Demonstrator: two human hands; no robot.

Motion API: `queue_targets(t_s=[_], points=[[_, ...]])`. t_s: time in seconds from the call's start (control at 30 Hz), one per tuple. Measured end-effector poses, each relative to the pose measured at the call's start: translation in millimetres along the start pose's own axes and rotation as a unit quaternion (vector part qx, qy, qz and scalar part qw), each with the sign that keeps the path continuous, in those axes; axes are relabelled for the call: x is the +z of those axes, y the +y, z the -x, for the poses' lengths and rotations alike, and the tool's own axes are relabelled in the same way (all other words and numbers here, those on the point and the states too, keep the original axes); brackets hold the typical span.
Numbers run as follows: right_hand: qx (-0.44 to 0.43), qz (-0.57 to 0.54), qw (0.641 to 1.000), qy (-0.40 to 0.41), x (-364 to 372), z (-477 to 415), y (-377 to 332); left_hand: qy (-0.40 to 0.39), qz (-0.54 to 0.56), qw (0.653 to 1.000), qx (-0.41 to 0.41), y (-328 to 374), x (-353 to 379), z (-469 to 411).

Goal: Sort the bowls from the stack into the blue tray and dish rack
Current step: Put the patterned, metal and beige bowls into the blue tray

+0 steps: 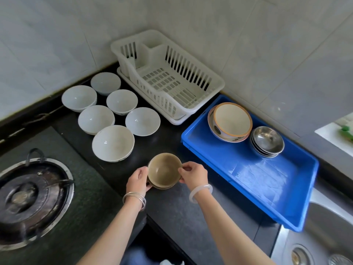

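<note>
Left grip is clasping brown bowl stack on desk | right grip is pinching its top rim | blue tray is sitting near.

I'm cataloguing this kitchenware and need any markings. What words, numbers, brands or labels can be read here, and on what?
"3": a single figure moulded into the floor of the blue tray.
Dark marks on the outer side of the patterned bowl: too small and blurred to read.
No text shows on the dish rack, the white bowls or the brown bowls.
</note>
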State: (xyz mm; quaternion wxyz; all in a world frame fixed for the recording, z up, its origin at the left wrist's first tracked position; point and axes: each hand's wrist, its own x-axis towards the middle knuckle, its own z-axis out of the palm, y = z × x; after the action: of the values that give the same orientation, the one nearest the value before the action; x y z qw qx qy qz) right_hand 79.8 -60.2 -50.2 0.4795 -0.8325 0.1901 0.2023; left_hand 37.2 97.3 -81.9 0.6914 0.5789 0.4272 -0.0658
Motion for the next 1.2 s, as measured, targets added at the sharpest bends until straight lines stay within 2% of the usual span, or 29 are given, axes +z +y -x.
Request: queue_targets(t_s=[0.13, 0.27, 0.4, 0.47, 0.73, 0.9, 1.03, 1.1, 1.2], points=[[0.003, 0.011, 1.000, 0.004, 4.3, -3.1, 5.5, -0.016, -0.046, 0.999, 0.020, -2.6, 1.2, -1.5], [0.014, 0.022, 1.000, 0.008, 6.1, -6.9, 15.6, -0.014, -0.053, 0.998, 0.004, -2.8, 2.3, -2.7], [0.069, -0.034, 0.994, -0.082, 6.2, -8.6, 17.8, -0.011, -0.072, 0.997, 0.002, 1.2, 5.8, 0.2], [0.075, -0.067, 0.991, -0.089, 2.6, -7.6, 18.5, -0.020, -0.077, 0.997, 0.015, 6.8, 10.5, 4.7], [0.021, -0.183, 0.982, 0.050, -68.8, 1.9, 18.4, -0.145, -0.063, 0.985, 0.070, 58.5, 74.0, 38.7], [0.012, -0.352, 0.929, 0.112, -136.4, 8.9, 33.9, -0.232, -0.090, 0.966, 0.066, 67.6, 150.6, 67.5], [0.039, -0.445, 0.881, 0.156, -178.0, 10.9, 62.8, -0.286, -0.138, 0.946, 0.066, 56.6, 214.6, 89.8], [0.052, -0.472, 0.857, 0.200, -201.9, 9.8, 83.3, -0.319, -0.159, 0.933, 0.054, 44.5, 249.7, 101.4], [0.067, -0.459, 0.845, 0.267, -231.5, 2.0, 112.3, -0.344, -0.182, 0.921, 0.025, 24.8, 294.0, 112.8]])
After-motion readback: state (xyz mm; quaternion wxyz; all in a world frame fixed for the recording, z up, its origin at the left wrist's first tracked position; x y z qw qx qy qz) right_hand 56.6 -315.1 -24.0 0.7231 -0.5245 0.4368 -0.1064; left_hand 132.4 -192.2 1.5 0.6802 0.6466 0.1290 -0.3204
